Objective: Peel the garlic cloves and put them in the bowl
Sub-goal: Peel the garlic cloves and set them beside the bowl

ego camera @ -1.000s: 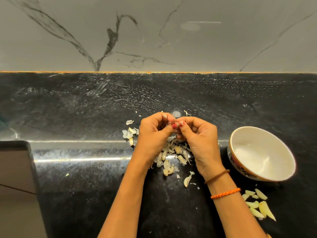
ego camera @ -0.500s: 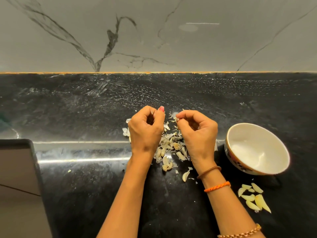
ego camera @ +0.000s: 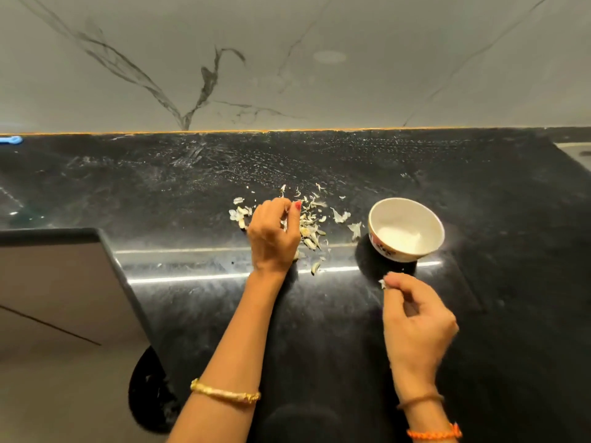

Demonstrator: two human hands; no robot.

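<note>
A pile of garlic cloves and papery skins (ego camera: 308,223) lies on the black counter (ego camera: 192,193). My left hand (ego camera: 275,235) sits on the pile's left side with fingers curled down into it; what it holds is hidden. The white bowl (ego camera: 430,219) with a patterned outside stands right of the pile, and its inside looks bare. My right hand (ego camera: 415,318) hovers in front of the bowl. Its thumb and fingertips pinch a small pale piece of garlic (ego camera: 382,284); I cannot tell whether it is clove or skin.
Loose skins (ego camera: 340,216) are scattered between pile and bowl. A grey panel (ego camera: 48,282) adjoins the counter at the left, with a dark round object (ego camera: 150,394) below it. A marbled wall (ego camera: 287,59) runs behind. A sink corner (ego camera: 575,151) shows far right.
The hands have parted. My right hand drew back toward me, in front of the bowl, with a pale piece. My left hand dropped onto the pile. The view pulled back and shifted.
</note>
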